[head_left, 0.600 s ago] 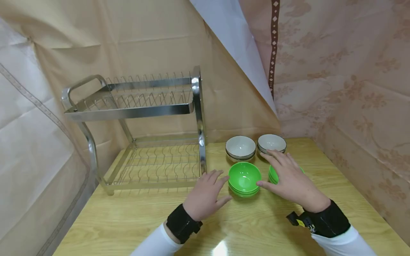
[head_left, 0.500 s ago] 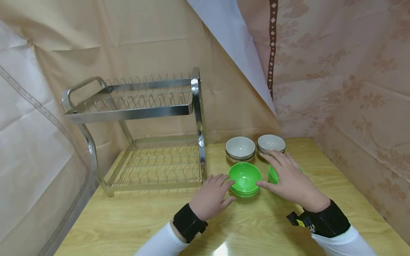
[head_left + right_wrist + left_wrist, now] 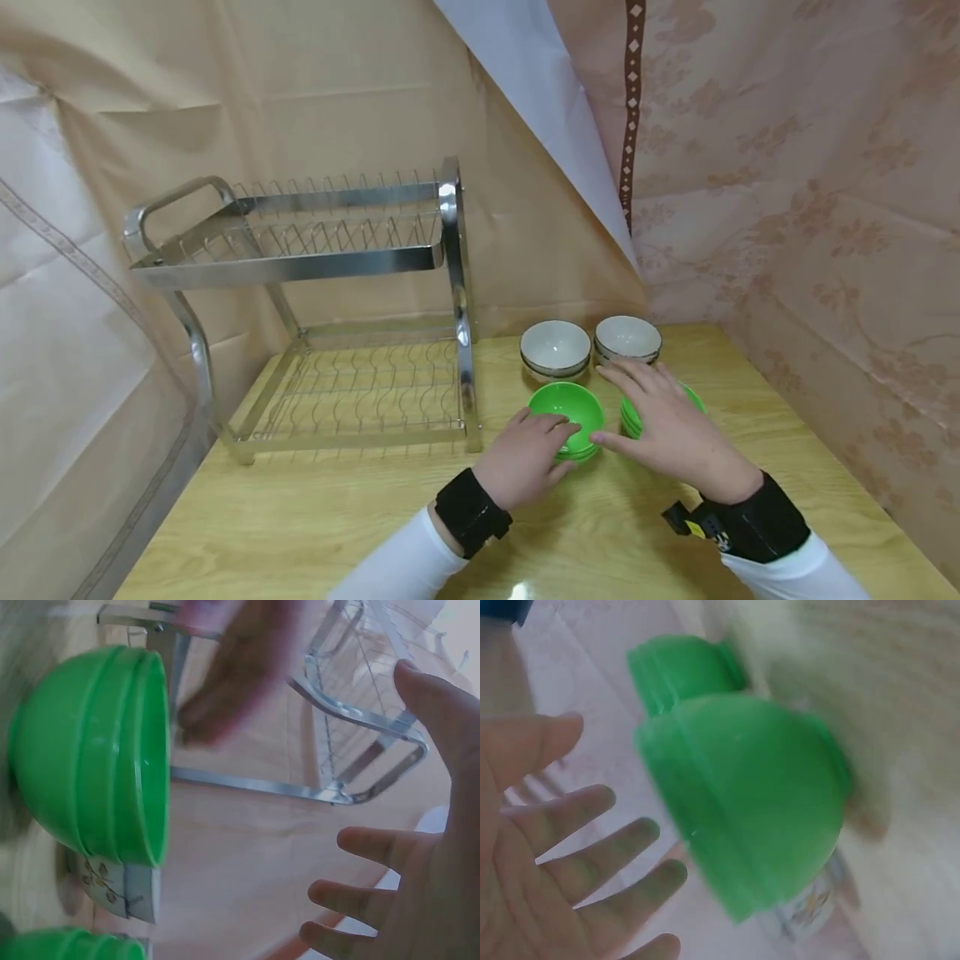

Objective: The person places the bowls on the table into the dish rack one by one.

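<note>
Barely started, I'd say: the left green bowl stack sits on the table, right of the dish rack, unlifted. Left hand and right hand flank it, fingers spread, gripping nothing. All 4 stacks remain outside the rack.

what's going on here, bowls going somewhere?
A person's left hand is at the near rim of a stack of green bowls on the wooden table. The right hand is spread above a second green stack. Two white bowl stacks sit behind, beside an empty steel dish rack.
</note>
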Available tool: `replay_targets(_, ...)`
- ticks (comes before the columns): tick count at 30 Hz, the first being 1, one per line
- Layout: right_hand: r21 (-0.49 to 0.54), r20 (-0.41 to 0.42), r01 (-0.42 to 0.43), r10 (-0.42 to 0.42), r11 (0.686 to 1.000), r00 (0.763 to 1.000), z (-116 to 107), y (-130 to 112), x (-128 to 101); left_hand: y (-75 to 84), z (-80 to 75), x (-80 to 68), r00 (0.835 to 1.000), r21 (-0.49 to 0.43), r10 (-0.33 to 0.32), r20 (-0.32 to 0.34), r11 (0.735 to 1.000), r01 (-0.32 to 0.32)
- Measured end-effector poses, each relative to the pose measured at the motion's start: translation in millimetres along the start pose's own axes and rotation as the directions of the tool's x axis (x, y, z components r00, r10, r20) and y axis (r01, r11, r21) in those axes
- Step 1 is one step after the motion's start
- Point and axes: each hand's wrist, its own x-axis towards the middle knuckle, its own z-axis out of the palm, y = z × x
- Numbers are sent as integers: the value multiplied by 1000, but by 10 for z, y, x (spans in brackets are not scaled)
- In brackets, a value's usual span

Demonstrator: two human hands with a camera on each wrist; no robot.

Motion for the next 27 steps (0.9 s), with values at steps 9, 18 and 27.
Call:
replay_targets(9,-31,73,107,-105,994,992,237,-125,52,-140,-268,-121,996,-19,-64,-70,998,63)
replay_targets(18,-29,132,203,-197,979,971,520,-202,44,-177,-298,-174,993,-25,-73,-91,997,71)
replay_targets(27,-102,120,271,-259,957,958,633,-170,56,-201,-359,-242,988,-53,-102,-113,994,97)
